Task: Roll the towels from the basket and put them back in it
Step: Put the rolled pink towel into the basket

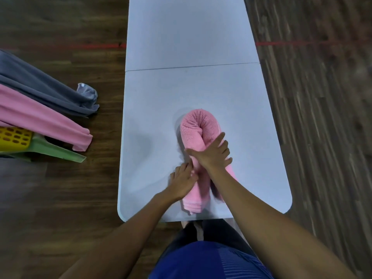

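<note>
A pink towel [198, 127], rolled lengthwise and bent into a loop, lies on the pale grey table [181, 37] near its front edge. My right hand [213, 156] lies across the towel's middle with fingers spread, pressing it down. My left hand [184, 180] is at the towel's left side, fingers curled against the near strand and pinching it. The yellow basket [14, 140] shows at the far left edge, on a green stool [60, 153], with a pink towel [40, 113] and a grey towel [44, 87] draped over it.
Dark wooden floor surrounds the table on both sides, with a red tape line [281, 43] across it. The table has a seam [191, 66] across its middle. My dark trousers and blue shirt show below the table's front edge.
</note>
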`<state>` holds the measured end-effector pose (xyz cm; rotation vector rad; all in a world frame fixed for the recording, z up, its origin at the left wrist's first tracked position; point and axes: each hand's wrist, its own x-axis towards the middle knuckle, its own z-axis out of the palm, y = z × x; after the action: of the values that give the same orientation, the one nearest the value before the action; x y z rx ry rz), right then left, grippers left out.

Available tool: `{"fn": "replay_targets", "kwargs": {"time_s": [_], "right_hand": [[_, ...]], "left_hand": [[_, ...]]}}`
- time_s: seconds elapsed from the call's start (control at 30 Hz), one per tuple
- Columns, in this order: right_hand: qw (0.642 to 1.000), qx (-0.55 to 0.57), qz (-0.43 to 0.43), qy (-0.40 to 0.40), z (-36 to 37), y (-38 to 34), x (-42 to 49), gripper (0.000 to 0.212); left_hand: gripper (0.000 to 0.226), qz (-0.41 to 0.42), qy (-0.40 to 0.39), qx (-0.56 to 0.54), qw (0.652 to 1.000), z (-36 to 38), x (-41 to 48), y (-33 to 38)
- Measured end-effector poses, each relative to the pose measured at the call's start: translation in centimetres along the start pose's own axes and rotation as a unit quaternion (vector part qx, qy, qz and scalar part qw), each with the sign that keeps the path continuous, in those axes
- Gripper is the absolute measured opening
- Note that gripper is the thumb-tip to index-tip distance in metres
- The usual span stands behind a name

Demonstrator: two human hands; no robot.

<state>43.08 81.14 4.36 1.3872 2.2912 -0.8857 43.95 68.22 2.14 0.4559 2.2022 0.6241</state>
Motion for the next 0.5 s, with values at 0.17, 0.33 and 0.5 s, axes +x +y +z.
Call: {"fn": "replay_targets", "kwargs": {"time_s": [0.17, 0.33, 0.5], "right_hand": [[0.996, -0.086, -0.028, -0.003, 0.4, 0.7, 0.4, 0.143], [0.990, -0.107, -0.093, 0.018, 0.5, 1.4, 0.6, 0.135], [0.986, -0.088, -0.138, 0.012, 0.2, 1.2, 1.2, 0.125]], "left_hand": [[0.054, 0.011, 0.229, 0.125, 0.965, -1.3, -2.4, -7.5], [0.067, -0.071, 0.206, 0.169, 0.961, -0.7, -3.7, -9.8], [0.067, -0.093, 0.213, 0.122, 0.965, -0.8, -3.7, -9.5]]}}
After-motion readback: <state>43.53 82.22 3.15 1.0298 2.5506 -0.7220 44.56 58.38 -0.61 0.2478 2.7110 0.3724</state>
